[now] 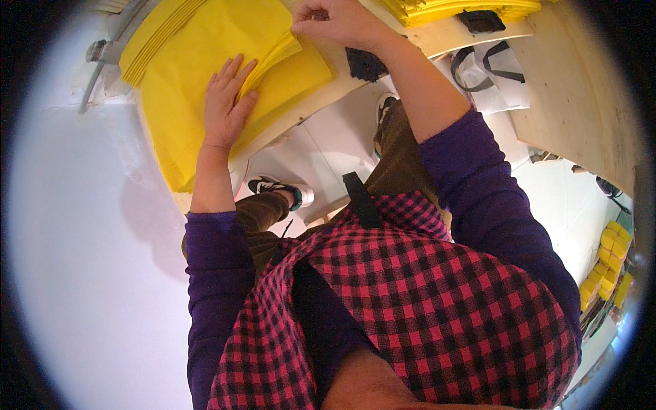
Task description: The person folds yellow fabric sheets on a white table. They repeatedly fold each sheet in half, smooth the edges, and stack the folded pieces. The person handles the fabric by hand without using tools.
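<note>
A wide stack of thin yellow sheets point(171, 102), like soft cloth or felt, covers the table at the upper left. My left hand point(229, 102) is open and lies on the sheets, fingers spread toward the far side. By its thumb, the top sheet's near edge is lifted in a fold point(270, 63). Beyond and to the right, my right hand point(338, 24) is closed, thumb and fingers together at the sheet's right edge. Whatever is between those fingertips is too hidden to make out. A dark, crumpled-looking thing point(365, 65) sits on the table edge beneath my right wrist.
Another pile of yellow sheets point(465, 10) is at the far right, with a small black tray-like object point(482, 22) beside it. A white bag with black handles point(495, 78) stands below the wooden tabletop point(581, 82). Yellow bundles point(605, 263) are stacked at the right. A white wall point(89, 239) borders the left.
</note>
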### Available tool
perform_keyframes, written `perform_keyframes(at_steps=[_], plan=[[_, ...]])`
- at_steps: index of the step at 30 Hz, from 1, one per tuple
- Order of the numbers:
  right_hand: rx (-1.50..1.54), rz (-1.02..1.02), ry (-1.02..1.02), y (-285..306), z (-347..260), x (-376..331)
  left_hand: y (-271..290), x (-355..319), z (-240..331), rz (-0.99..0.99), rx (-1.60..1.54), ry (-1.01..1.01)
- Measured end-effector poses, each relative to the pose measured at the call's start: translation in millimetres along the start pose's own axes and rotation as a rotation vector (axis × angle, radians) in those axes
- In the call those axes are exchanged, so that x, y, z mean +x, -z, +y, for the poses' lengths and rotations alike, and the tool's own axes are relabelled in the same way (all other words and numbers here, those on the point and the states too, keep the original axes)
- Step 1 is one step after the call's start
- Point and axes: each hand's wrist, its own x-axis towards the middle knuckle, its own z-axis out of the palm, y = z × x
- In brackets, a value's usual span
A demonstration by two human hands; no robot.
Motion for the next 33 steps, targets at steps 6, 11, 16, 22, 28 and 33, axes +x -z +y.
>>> perform_keyframes(at_steps=[6,11,16,22,28,33], plan=[[-0.118,-0.259,0.058,7.7,14.9,-10.9,-1.4,-1.4,-4.8,0.015,-0.023,0.002],[-0.213,-0.36,0.034,-3.8,24.8,-11.7,-2.3,-1.9,-6.5,0.017,-0.033,-0.008],[-0.19,-0.38,-0.021,-5.1,26.1,-8.4,-1.5,-0.9,-5.9,0.015,-0.048,-0.002],[-0.19,-0.311,0.007,-2.8,22.1,-10.9,-1.5,-0.5,-5.2,0.003,-0.035,0.006],[-0.168,-0.274,-0.001,-2.8,14.4,-7.6,-1.4,-0.8,-5.4,0.006,-0.023,-0.015],[-0.144,-0.227,0.039,-2.1,9.7,-7.7,-1.6,-0.1,-4.7,0.002,-0.009,-0.007]])
